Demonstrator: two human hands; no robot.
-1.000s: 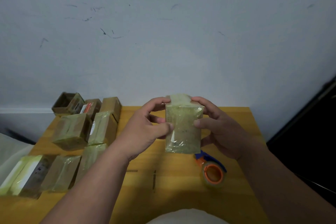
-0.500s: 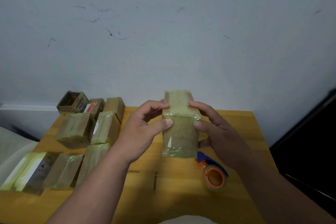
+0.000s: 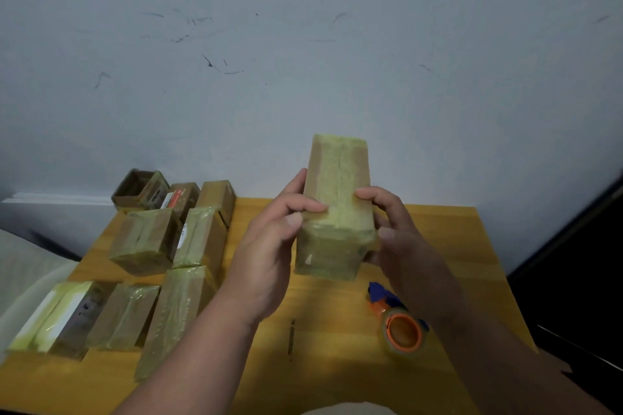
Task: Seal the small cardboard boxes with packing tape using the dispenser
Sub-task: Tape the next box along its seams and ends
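I hold a small cardboard box (image 3: 337, 205) wrapped in yellowish tape above the wooden table (image 3: 337, 347). It tilts away from me, its long taped face turned up. My left hand (image 3: 269, 246) grips its left side, thumb and fingers curled on the near edge. My right hand (image 3: 397, 232) grips the right side the same way. The tape dispenser (image 3: 401, 327), blue with an orange core and clear tape, lies on the table below my right wrist, untouched.
Several taped boxes (image 3: 145, 239) lie in rows on the table's left half, with an open box (image 3: 138, 189) at the back left corner. A grey wall stands right behind the table. White cloth (image 3: 23, 266) lies off the left edge and dark space to the right.
Both hands have tipped the box's top away from me, so its long taped face now shows more. My fingers have shifted along its near edge. The dispenser has stayed put.
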